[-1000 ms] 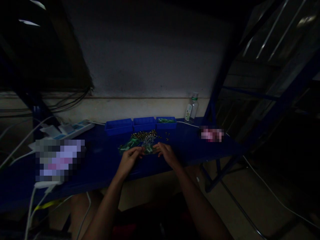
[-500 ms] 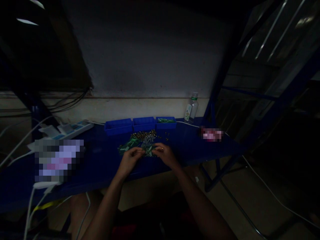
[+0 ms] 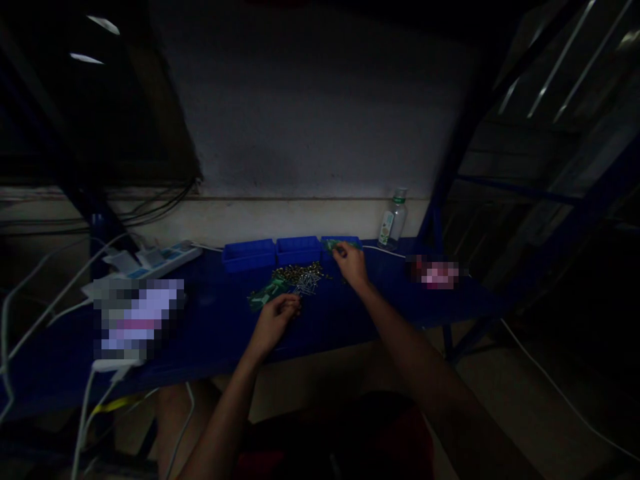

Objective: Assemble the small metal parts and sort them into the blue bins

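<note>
My right hand [image 3: 351, 265] is over the right-hand blue bin, fingers closed on a small green plastic bag [image 3: 330, 245] at the bin's mouth. My left hand [image 3: 276, 321] rests low over the table, thumb and fingers pinched together beside the silver screws [image 3: 307, 283]; what they hold, if anything, is too dark to make out. Behind the screws lies a heap of brass-coloured small parts [image 3: 293, 273]. Green plastic bags [image 3: 267, 295] with pale labels lie just beyond my left hand.
Two more blue bins, one on the left [image 3: 249, 256] and one in the middle [image 3: 299, 251], line the wall. A clear bottle [image 3: 394, 223] stands at the back right. A power strip [image 3: 160, 260] with white cables lies left on the blue table [image 3: 215, 327]. Blurred items sit at both sides.
My right hand has moved away from my left, forward and right to the right-hand bin, taking the small bag along. My left hand stays near the screws. The view has shifted slightly.
</note>
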The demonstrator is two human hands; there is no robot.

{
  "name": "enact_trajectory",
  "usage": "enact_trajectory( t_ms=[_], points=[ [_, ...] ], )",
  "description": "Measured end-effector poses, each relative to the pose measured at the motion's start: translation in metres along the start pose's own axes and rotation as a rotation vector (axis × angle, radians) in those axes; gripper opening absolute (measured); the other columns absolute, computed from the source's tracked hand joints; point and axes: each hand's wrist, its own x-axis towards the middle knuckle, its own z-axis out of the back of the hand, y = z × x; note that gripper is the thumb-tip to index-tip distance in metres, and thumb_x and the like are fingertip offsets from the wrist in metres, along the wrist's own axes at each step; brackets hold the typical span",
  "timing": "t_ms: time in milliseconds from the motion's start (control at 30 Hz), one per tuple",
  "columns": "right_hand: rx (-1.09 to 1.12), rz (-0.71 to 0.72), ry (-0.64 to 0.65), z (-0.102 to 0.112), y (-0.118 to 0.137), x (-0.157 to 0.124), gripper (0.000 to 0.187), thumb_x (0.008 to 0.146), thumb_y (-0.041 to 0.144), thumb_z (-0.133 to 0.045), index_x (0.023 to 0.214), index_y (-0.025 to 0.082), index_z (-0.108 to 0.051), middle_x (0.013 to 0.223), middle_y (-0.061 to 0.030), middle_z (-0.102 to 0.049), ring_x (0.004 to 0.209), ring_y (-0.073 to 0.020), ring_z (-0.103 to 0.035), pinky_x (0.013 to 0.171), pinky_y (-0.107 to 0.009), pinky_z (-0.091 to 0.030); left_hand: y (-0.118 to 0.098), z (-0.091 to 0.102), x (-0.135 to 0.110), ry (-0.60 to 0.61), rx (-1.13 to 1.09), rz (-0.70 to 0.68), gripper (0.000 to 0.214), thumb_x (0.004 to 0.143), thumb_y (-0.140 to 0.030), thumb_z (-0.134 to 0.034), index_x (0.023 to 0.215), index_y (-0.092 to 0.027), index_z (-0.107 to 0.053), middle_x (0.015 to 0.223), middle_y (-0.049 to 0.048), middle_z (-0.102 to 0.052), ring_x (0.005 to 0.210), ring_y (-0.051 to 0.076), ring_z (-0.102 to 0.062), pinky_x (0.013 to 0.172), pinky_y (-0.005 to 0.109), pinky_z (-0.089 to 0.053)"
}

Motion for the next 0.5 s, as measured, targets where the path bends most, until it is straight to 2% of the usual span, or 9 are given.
enact_trajectory(
  t_ms=[100, 233, 400, 500],
  points=[
    [-0.265, -0.006, -0.022, 0.003, -0.01, 0.029, 0.026, 0.089, 0.026, -0.036, 0.102, 0.018, -0.057, 0.1, -0.0088, -0.061, 0.092, -0.0174, -0.055, 0.081, -0.027, -0.036, -0.003, -0.001, -0.002, 0.006, 0.034, -0.003, 0.027, 0.072, -0.035, -0.057, 0.089, -0.014, -0.061, 0.072, 0.0027, -0.062, 0.068, 0.016, -0.057, 0.065, 0.027, -0.044],
    [-0.505, 0.004, 0.031, 0.004, -0.021, 0.048, 0.031, 0.091, 0.024, -0.031, 0.109, 0.017, -0.055, 0.107, -0.0125, -0.059, 0.103, -0.02, -0.05, 0.087, -0.03, -0.033, -0.006, -0.001, -0.003, 0.04, 0.049, -0.01, 0.025, 0.074, -0.035, -0.054, 0.087, -0.015, -0.062, 0.072, 0.0028, -0.061, 0.067, 0.017, -0.057, 0.064, 0.026, -0.043],
    [-0.61, -0.042, 0.31, 0.003, -0.035, 0.058, 0.036, 0.091, 0.03, -0.032, 0.104, 0.014, -0.061, 0.106, -0.0154, -0.06, 0.102, -0.0215, -0.052, 0.087, -0.032, -0.033, -0.005, 0.0, -0.003, 0.045, 0.063, -0.042, 0.026, 0.074, -0.035, -0.054, 0.087, -0.015, -0.063, 0.072, 0.0031, -0.061, 0.069, 0.017, -0.057, 0.066, 0.027, -0.044],
    [-0.598, -0.042, 0.362, 0.004, -0.037, 0.062, 0.045, 0.092, 0.04, -0.027, 0.101, 0.015, -0.063, 0.105, -0.0142, -0.061, 0.099, -0.0209, -0.054, 0.085, -0.032, -0.035, -0.004, -0.001, -0.002, 0.058, 0.064, -0.039, 0.026, 0.074, -0.035, -0.054, 0.087, -0.015, -0.063, 0.075, 0.0036, -0.062, 0.069, 0.017, -0.058, 0.066, 0.027, -0.044]
  ],
)
